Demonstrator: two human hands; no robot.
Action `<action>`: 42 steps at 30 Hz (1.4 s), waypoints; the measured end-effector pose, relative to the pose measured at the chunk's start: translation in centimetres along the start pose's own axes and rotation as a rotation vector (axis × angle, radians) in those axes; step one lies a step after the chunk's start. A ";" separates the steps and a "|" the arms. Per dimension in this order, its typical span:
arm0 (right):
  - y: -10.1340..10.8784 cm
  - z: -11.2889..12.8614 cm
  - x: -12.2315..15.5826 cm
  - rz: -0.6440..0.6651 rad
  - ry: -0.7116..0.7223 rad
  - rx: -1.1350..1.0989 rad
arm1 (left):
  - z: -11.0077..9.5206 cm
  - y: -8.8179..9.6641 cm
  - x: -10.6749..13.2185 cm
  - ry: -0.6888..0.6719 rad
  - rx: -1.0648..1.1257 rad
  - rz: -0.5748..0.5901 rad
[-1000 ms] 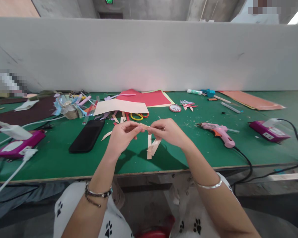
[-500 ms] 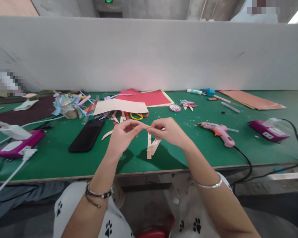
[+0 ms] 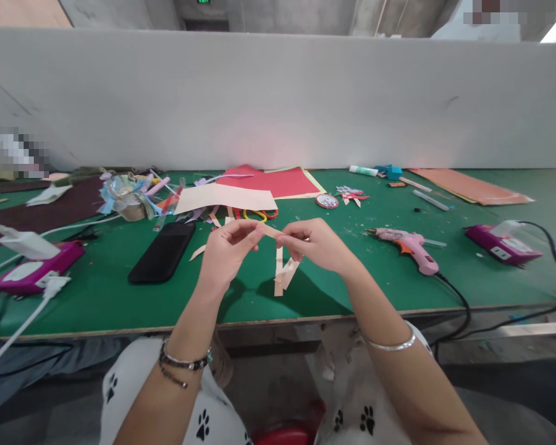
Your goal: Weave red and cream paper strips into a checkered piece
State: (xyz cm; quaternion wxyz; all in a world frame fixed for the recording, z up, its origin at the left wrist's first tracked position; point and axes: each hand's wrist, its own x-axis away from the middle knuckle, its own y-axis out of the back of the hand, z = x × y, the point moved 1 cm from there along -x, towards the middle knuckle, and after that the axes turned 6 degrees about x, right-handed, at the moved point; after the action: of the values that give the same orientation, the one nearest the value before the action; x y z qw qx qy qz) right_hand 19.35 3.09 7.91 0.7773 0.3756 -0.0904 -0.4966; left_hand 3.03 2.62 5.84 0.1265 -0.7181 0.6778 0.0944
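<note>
My left hand (image 3: 226,250) and my right hand (image 3: 315,244) meet above the front of the green table (image 3: 352,278). Both pinch a bunch of narrow cream paper strips (image 3: 282,272). One strip bridges the two pinches; the others hang down below my right hand, their ends fanned out close to the table surface. Fingers of both hands are closed on the paper.
A black phone (image 3: 163,252) lies left of my hands. A pink glue gun (image 3: 408,246) with a black cord lies to the right. Behind are cream and red paper sheets (image 3: 278,184), yellow-handled scissors (image 3: 256,216) and scraps. Purple power strips (image 3: 33,272) sit at both sides.
The hands have risen slightly and my left fingers have shifted along the bridging strip; the hanging strips stay much the same.
</note>
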 end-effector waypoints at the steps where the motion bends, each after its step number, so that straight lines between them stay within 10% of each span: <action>1: 0.0 0.0 0.0 0.000 0.000 -0.001 | 0.0 0.0 0.0 -0.004 0.003 -0.001; 42: 0.2 0.3 0.0 -0.015 0.008 -0.001 | -0.3 0.3 0.2 -0.150 -0.206 -0.045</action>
State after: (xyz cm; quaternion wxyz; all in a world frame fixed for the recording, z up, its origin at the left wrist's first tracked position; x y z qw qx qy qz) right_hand 19.35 2.97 8.22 0.7742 0.3780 -0.0841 -0.5007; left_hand 2.75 2.32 6.08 0.1045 -0.7332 0.6368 0.2144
